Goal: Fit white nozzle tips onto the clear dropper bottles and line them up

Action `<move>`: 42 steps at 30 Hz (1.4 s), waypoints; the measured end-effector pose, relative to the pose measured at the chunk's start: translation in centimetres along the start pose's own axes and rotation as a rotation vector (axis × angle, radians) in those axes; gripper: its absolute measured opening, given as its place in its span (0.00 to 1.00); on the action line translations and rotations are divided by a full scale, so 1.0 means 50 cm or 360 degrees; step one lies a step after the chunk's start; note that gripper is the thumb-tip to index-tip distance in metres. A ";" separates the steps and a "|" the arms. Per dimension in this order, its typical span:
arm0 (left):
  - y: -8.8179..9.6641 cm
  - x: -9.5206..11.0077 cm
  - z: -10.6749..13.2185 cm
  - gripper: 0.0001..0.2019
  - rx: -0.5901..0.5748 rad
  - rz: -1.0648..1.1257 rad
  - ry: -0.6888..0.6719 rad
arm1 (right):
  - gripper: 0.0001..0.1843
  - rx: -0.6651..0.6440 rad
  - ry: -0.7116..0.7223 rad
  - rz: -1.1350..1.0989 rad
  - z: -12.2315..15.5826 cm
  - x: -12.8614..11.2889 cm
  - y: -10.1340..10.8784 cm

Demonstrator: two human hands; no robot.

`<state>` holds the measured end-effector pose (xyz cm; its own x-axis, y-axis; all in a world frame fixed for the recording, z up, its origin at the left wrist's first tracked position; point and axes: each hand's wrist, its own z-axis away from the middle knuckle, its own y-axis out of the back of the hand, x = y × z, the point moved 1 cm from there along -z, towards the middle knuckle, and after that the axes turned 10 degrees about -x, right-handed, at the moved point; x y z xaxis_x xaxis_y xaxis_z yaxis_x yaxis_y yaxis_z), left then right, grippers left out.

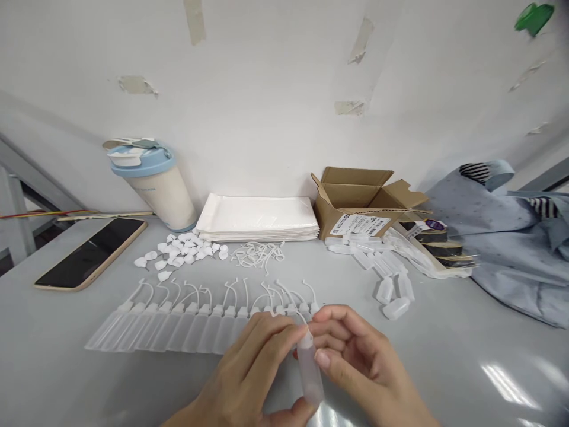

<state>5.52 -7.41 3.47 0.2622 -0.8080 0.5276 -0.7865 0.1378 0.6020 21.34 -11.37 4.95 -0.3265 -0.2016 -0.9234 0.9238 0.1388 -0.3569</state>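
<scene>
Bright overall; glare [510, 385] on tabletop [453, 347], lower right; edges stretched.

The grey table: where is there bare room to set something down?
Bare: front left, this side of the phone and row of bottles; and right, between the right hand and blue-grey cloth. Crowded: the middle, with white pieces, cords and white packets, and around the loose bottles by the cardboard box.

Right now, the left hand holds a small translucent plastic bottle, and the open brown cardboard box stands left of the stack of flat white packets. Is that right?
Not quite: the head view shows the cardboard box standing right of the white packets. The left hand does hold the bottle.
</scene>
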 end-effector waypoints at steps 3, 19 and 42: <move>0.011 -0.003 0.001 0.17 -0.0093 0.0023 -0.0007 | 0.17 -0.0024 0.0108 0.0092 0.002 0.005 0.003; 0.021 -0.022 -0.003 0.14 -0.0145 0.0081 -0.0170 | 0.13 0.0095 0.0351 0.0310 0.003 -0.001 -0.002; 0.048 -0.020 0.006 0.16 -0.0367 -0.0097 -0.0098 | 0.13 0.0317 -0.0060 0.0746 -0.037 -0.067 0.103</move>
<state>3.20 -6.45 4.21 0.2650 -0.8513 0.4528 -0.6203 0.2090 0.7560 26.82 -8.20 5.97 0.1360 -0.1974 -0.9708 0.9907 0.0356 0.1315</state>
